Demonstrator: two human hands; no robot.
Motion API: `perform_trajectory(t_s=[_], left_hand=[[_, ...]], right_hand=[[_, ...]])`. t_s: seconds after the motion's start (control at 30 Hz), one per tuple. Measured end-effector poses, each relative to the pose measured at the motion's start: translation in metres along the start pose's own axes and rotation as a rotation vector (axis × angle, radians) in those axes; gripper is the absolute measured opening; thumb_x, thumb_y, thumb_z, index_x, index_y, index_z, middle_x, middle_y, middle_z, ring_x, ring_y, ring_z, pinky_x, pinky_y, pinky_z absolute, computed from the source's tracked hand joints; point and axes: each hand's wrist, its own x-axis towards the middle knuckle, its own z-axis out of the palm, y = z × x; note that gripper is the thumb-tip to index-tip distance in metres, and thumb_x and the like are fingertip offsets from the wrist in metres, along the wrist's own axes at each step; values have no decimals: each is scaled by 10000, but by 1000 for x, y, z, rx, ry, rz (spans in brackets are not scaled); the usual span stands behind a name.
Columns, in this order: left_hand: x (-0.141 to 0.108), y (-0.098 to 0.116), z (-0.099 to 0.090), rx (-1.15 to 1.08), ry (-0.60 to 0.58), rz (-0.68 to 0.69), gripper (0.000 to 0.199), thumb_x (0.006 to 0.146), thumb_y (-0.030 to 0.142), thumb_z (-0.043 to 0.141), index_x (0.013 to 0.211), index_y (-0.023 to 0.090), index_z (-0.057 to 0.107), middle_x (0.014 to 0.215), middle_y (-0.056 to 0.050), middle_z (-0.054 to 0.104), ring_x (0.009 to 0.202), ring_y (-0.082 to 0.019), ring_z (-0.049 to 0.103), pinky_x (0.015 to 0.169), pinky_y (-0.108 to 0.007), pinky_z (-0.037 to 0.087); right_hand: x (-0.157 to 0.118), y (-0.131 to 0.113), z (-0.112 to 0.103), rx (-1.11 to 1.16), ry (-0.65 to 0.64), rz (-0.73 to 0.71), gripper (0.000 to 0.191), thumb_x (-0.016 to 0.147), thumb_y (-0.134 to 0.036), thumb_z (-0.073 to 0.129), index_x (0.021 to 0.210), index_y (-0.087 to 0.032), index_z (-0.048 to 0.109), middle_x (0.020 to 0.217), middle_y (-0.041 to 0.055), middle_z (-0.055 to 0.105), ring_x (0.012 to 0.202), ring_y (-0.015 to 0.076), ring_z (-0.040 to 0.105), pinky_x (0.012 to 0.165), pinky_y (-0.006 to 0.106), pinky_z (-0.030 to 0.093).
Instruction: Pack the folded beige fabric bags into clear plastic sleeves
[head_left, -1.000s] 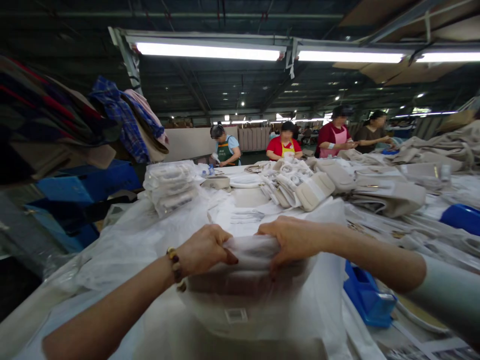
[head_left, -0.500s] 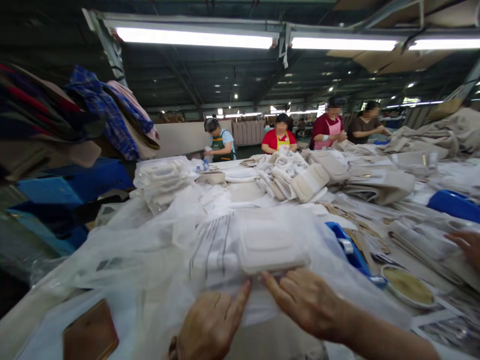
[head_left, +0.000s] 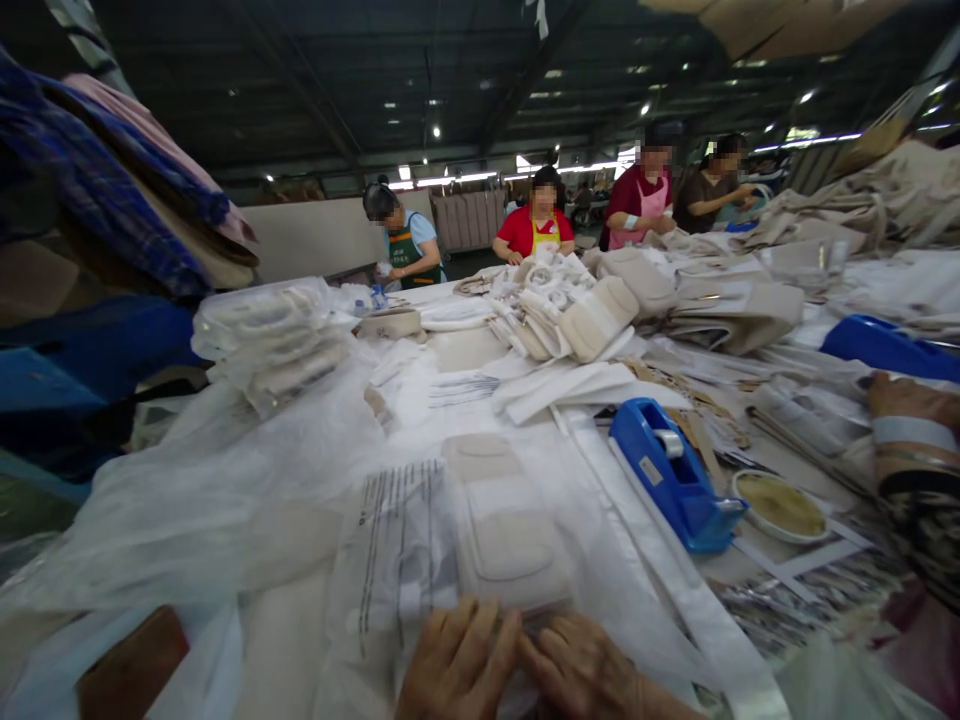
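Observation:
A clear plastic bag [head_left: 397, 560] with rows of dark print lies flat on the table in front of me. Inside it is a beige handbag [head_left: 510, 545] with a white wrap around its middle. My left hand [head_left: 459, 655] is at the near edge of the plastic, fingers bent and pressed together on it. Close beside it, my right hand [head_left: 581, 665] is curled, its fingertips gripping the same edge. The thumbs and the bit of film between the hands are partly hidden.
Right of the bag stands a blue tape dispenser [head_left: 667, 475], then a round dish [head_left: 780, 505]. A co-worker's arm [head_left: 919, 450] reaches in at the right. Wrapped bags [head_left: 266, 330] are stacked left; beige bags [head_left: 596, 320] lie behind. A brown flat object [head_left: 131, 665] sits front left.
Both hands have drawn nearer to me, and the fingers that pointed out are now curled at the bag's edge. The handbag shows lower in view; the tape dispenser is now uncovered.

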Motion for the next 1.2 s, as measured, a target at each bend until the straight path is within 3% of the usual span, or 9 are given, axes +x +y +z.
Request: perform_trajectory(t_s=[0.1, 0.33, 0.47, 0.6, 0.87, 0.97, 1.07, 1.13, 1.2], left_hand=[[16, -13, 13, -42, -92, 99, 336, 899, 187, 347, 1136, 225, 581, 1179, -23, 614, 1121, -248, 521, 876, -405, 469], [-3, -23, 34, -69, -189, 202, 360, 884, 167, 384, 1211, 234, 519, 1294, -42, 524, 1241, -278, 404, 884, -440, 496], [-4, -14, 30, -123, -92, 89, 372, 884, 121, 337, 1153, 231, 569, 1154, -99, 593, 1169, -234, 478, 889, -390, 492], [-5, -10, 29, -202, -41, 125, 342, 896, 119, 316, 1090, 135, 597, 939, -66, 656, 1005, -163, 565, 927, -322, 465], [-5, -16, 19, -263, -18, 193, 293, 844, 51, 360, 896, 114, 641, 996, -87, 680, 1073, -201, 567, 937, -352, 493], [-3, -18, 10, -233, -116, 221, 340, 833, 48, 322, 972, 114, 626, 1055, -87, 671, 1086, -206, 565, 902, -346, 517], [-5, -16, 4, -239, -242, 225, 328, 884, 265, 337, 972, 124, 620, 1121, -116, 641, 1114, -236, 546, 881, -372, 528], [-10, -11, 6, -238, -229, 176, 418, 875, 451, 347, 898, 143, 629, 1144, -126, 626, 1133, -266, 528, 885, -407, 522], [-16, -5, 12, -200, -169, 126, 358, 888, 365, 351, 871, 145, 633, 1153, -110, 622, 1146, -268, 515, 896, -413, 513]], right_hand=[[-2, -4, 5, -22, 20, 36, 319, 893, -60, 248, 911, -109, 562, 527, 8, 547, 419, 149, 486, 409, 293, 304], [-10, -13, 13, -76, 28, 104, 304, 878, -59, 271, 949, -122, 560, 498, -14, 508, 392, 150, 469, 402, 291, 288], [-13, -18, 11, -87, 3, 114, 320, 851, -38, 289, 1015, -87, 560, 523, -8, 517, 414, 154, 488, 408, 299, 295], [-11, -18, 3, -72, 37, 93, 309, 843, -39, 302, 977, -111, 570, 474, -25, 477, 376, 143, 448, 385, 297, 240], [-2, -18, -19, -3, 65, 122, 286, 796, 20, 353, 697, -151, 560, 503, -13, 484, 442, 132, 445, 435, 292, 257], [-1, -14, -23, 44, 16, 161, 303, 811, 0, 347, 628, -172, 518, 546, 1, 509, 503, 138, 469, 467, 289, 271], [3, -9, -24, 93, -64, 148, 279, 858, -71, 335, 683, -172, 527, 587, 9, 535, 524, 145, 469, 483, 288, 291], [8, -7, -24, 138, -109, 155, 268, 880, -114, 327, 706, -172, 523, 611, 17, 548, 526, 149, 464, 481, 289, 299], [12, -7, -25, 173, -168, 159, 234, 873, -122, 358, 704, -174, 512, 633, 17, 558, 532, 148, 465, 476, 284, 307]])
